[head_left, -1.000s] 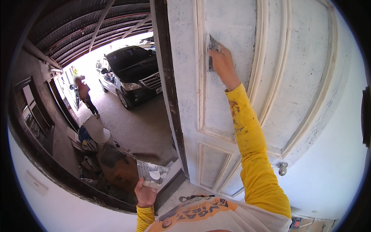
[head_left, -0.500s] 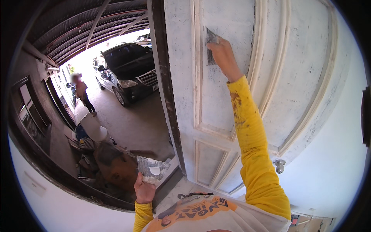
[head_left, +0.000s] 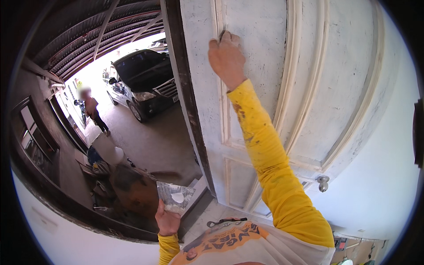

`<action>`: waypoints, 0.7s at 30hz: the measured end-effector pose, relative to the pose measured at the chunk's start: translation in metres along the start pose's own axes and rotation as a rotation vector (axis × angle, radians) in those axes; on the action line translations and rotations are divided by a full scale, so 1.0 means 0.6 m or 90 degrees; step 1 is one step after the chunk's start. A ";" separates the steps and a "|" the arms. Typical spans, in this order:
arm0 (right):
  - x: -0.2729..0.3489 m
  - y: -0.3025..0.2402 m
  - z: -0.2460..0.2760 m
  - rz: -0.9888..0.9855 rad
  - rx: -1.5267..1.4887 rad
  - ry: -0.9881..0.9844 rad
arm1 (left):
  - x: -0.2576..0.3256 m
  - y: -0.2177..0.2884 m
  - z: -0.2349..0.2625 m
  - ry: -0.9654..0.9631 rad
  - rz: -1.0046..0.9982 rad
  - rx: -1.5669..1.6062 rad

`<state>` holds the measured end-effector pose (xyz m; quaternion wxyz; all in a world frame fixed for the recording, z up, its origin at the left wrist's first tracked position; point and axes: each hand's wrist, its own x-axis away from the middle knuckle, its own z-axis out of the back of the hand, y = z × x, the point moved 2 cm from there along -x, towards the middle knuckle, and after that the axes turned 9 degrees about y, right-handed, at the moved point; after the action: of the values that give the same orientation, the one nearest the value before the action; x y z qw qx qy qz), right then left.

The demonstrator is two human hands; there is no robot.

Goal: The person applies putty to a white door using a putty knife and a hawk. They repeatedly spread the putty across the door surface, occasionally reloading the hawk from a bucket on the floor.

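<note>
where the right hand (head_left: 227,57) presses, the white panelled door (head_left: 265,88) looks chalky and scuffed, its raised mouldings streaked grey, a round knob (head_left: 323,182) well below the hand. left of the door a dark frame (head_left: 187,101) opens onto a concrete yard with a black car (head_left: 143,86) under a ribbed roof. the right hand is clenched on a tool mostly hidden against the door. the left hand (head_left: 168,218), low by the chest, grips a putty-smeared flat plate (head_left: 174,197).
</note>
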<state>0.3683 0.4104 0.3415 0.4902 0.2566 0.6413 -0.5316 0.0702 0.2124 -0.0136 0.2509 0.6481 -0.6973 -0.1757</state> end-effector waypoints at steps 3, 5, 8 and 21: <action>-0.003 -0.013 -0.001 -0.040 0.016 -0.014 | 0.009 0.009 0.004 0.009 -0.043 -0.061; -0.013 -0.005 0.017 -0.044 -0.004 -0.094 | 0.011 0.004 0.013 -0.006 -0.014 0.056; -0.036 0.112 -0.010 0.162 -0.036 -0.114 | -0.006 0.001 0.035 -0.027 0.023 0.032; -0.071 0.093 0.054 -0.028 -0.295 -0.197 | -0.038 -0.009 -0.049 -0.069 0.082 0.070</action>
<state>0.4436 0.4052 0.3574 0.6165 0.0396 0.6684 -0.4143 0.0924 0.2371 0.0041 0.1873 0.6041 -0.7588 -0.1555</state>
